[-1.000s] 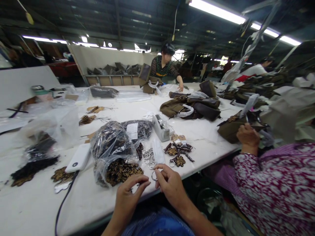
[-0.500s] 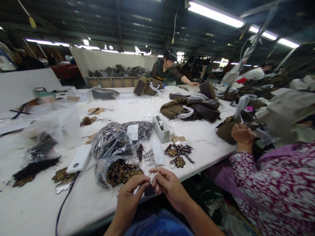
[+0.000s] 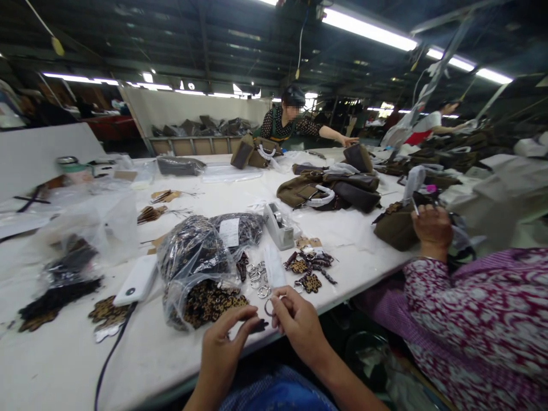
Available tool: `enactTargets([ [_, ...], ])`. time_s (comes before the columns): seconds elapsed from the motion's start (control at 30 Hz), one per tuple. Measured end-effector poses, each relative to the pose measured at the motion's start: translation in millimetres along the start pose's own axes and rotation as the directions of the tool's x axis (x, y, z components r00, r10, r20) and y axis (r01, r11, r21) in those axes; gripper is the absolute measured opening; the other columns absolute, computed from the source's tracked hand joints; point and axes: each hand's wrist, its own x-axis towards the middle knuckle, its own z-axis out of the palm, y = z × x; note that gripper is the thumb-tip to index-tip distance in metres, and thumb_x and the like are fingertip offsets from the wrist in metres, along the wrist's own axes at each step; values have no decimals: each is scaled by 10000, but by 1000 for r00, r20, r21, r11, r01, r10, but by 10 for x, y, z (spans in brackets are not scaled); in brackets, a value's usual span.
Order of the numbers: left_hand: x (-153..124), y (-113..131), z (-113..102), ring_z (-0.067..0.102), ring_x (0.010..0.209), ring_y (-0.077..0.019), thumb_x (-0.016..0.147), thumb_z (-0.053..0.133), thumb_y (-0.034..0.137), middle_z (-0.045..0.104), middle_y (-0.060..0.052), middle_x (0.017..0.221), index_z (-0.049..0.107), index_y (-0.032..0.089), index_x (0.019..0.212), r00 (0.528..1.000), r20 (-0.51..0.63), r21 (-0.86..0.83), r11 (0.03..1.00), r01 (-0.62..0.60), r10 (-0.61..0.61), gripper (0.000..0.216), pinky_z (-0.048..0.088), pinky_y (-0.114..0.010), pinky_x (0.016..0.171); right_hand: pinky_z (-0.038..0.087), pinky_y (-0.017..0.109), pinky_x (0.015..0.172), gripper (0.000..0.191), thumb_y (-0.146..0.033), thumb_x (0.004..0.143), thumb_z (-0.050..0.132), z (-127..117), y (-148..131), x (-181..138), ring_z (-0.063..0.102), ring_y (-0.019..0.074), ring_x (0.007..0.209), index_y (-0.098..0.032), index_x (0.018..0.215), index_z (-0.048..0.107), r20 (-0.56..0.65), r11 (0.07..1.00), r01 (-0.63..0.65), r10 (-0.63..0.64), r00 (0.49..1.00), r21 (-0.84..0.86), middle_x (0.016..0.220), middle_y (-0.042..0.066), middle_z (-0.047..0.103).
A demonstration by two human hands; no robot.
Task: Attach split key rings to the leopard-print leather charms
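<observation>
Thumb and fingers of my left hand (image 3: 226, 339) are pinched on a small dark flat piece (image 3: 259, 326) with a scalloped edge, near the table's front edge. In the fingers of my right hand (image 3: 297, 319) is a metal ring (image 3: 269, 307); a gap lies between it and the dark piece. Just beyond my hands, several loose silver rings (image 3: 258, 275) lie beside a clear bag of leopard-print pieces (image 3: 214, 302). Finished-looking leopard-print flower charms (image 3: 311, 282) with rings and braided dark straps are to the right of the rings.
A tape dispenser (image 3: 279, 227) stands behind the rings. Left of the bag lies a white device (image 3: 136, 281) with a black cable. Olive handbags (image 3: 329, 188) are farther back. At right a co-worker's hand (image 3: 432, 228) works at another bag; a second person reaches across the far side.
My hands have drawn apart: the right one shifted right with the ring, away from the dark piece in my left. The co-worker's hand at right moved slightly right.
</observation>
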Motion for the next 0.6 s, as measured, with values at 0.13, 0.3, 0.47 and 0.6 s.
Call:
enactTargets([
  [0.13, 23, 78, -13, 715, 795, -198, 809, 708, 319, 764, -33, 836, 750, 231, 817, 991, -8, 17, 991, -136, 136, 98, 574, -274, 754, 390, 198, 509, 284, -445, 923, 548, 16, -25, -16, 496, 91, 470, -172, 876, 611, 55, 997, -20, 24, 998, -77, 545, -43, 571],
  [0.3, 22, 65, -43, 706, 741, -170, 811, 714, 247, 752, -20, 796, 731, 224, 802, 970, 104, -25, 976, -216, 218, 30, 558, -237, 714, 344, 169, 438, 317, -470, 882, 585, 5, 13, -10, 451, 66, 413, -158, 825, 590, 153, 992, -129, 127, 980, 4, 537, -47, 570],
  [0.47, 21, 21, -64, 691, 718, -160, 805, 722, 230, 737, -16, 753, 731, 220, 797, 954, 214, -93, 976, -195, 211, 16, 543, -225, 687, 283, 152, 379, 392, -543, 820, 623, -13, 61, -21, 396, 49, 357, -158, 793, 555, 240, 955, -278, 247, 939, 104, 499, -58, 554],
  [0.6, 13, 3, -14, 691, 713, -172, 781, 723, 250, 735, -29, 745, 736, 210, 741, 977, 193, -126, 990, -63, 87, 58, 551, -235, 679, 279, 154, 388, 390, -548, 850, 595, 13, 106, -89, 397, 50, 364, -164, 808, 542, 226, 962, -249, 219, 949, 111, 500, -60, 543],
])
